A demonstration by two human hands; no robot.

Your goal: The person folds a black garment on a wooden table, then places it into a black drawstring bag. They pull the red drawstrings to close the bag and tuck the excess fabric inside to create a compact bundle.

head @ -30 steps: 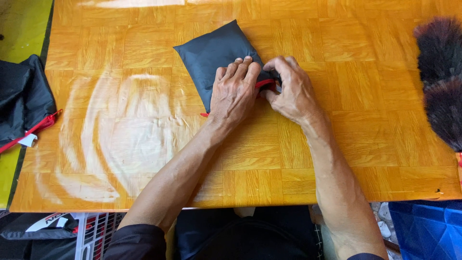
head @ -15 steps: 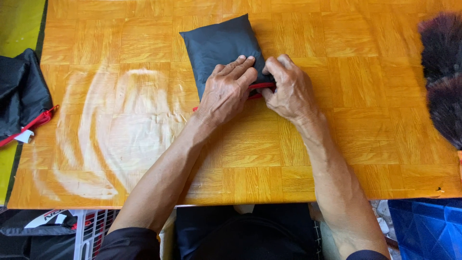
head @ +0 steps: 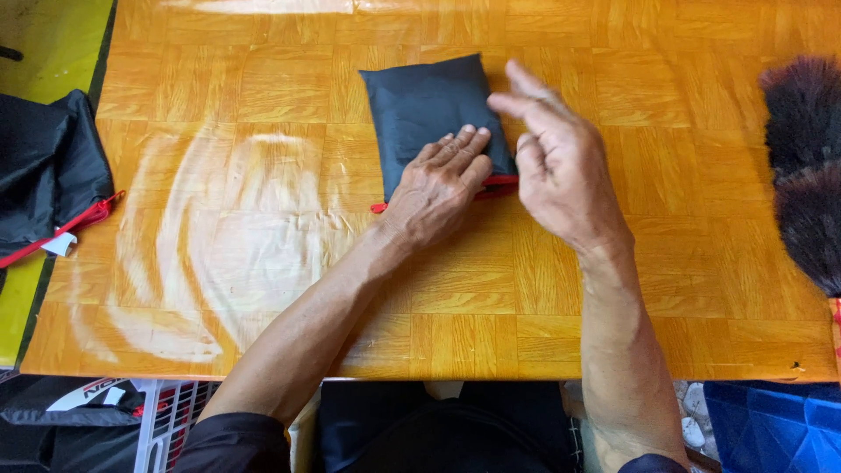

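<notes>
Toward the far middle of the wooden table [head: 263,289] lies a small dark grey fabric pouch [head: 420,109], flat and rectangular, with a red zipper edge [head: 495,184] along its near side. Your left hand [head: 438,184] rests palm down on the pouch's near right corner, fingers spread and pressing the cloth flat. Your right hand [head: 556,162] hovers just right of the pouch, open, fingers loosely extended, holding nothing and apart from the fabric.

The pouch looks light, soft and puffy, likely thin slippery nylon that would slide on the glossy tabletop and give under pressure. It does not look fragile. The firmest place to grip it appears to be the red zipper edge or a corner; pinching the middle would probably only gather loose cloth.

At the left table edge lies a black bag with red trim [head: 48,180]. At the right edge sits a dark feather duster [head: 806,166].
</notes>
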